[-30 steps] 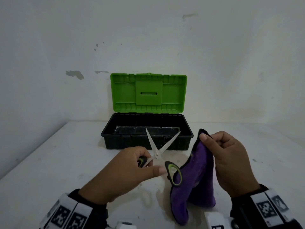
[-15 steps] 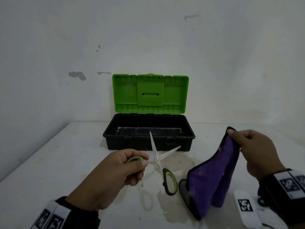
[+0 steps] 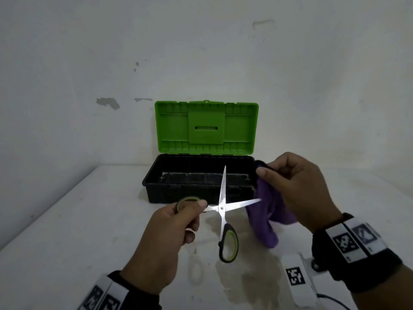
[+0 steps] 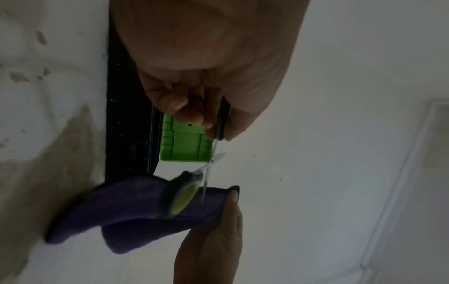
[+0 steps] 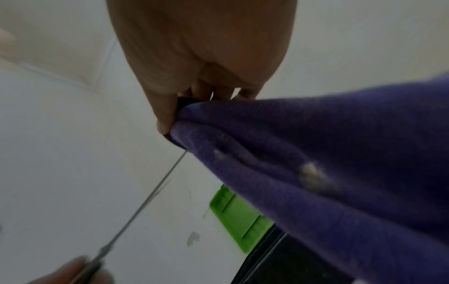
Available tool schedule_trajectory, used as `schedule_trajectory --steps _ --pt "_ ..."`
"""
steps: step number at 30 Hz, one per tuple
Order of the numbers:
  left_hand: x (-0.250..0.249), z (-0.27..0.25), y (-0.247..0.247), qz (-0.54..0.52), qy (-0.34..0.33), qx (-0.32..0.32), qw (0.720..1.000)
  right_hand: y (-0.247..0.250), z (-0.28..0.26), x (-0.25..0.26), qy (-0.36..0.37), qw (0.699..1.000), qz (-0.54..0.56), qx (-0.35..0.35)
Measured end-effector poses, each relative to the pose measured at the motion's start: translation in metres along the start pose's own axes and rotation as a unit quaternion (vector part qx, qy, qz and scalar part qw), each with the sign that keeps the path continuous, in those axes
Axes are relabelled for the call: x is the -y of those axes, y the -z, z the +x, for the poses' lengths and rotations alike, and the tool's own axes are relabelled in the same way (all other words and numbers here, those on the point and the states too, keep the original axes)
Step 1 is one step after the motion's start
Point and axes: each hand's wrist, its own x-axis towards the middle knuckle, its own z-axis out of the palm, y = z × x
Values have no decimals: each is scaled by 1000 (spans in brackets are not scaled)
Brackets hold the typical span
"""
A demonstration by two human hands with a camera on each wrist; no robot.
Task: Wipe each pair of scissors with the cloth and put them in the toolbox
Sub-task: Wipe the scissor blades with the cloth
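No brand or readable writing shows on anything; the wrist bands carry only black-and-white square marker patterns. Taking the toolbox [image 3: 199,177] as the landmark, it stands open at the back of the white table [image 3: 67,231], its black tray facing up and its green lid [image 3: 206,127] upright against the wall. In front of the toolbox's left half, the left hand [image 3: 165,238] has its grip curled and pinching one green-lined handle loop of the scissors [image 3: 222,208], held above the table. The blades are spread wide: one points up across the toolbox's front wall, the other points right, its tip at the purple cloth [image 3: 266,211]. The second handle hangs down, free. In front of the toolbox's right end, the right hand [image 3: 299,189] pinches the cloth's upper edge between thumb and curled fingers, and the cloth hangs below it.
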Motion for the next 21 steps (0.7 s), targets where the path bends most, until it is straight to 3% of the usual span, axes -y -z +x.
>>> schedule_trajectory --steps 3,6,11,16,21 --pt "3 2 -6 -59 17 -22 998 -9 -17 7 -14 995 87 50" --pt "4 1 -13 -102 45 -18 994 -17 -31 11 21 994 36 103" --pt "5 -3 -22 -85 31 -36 995 -23 -46 13 70 987 -32 144" --pt "5 -2 -26 -35 -35 -57 997 -32 -60 24 73 981 -70 167" --pt "6 -4 -33 -24 -114 -55 992 -45 -68 23 60 991 -53 103"
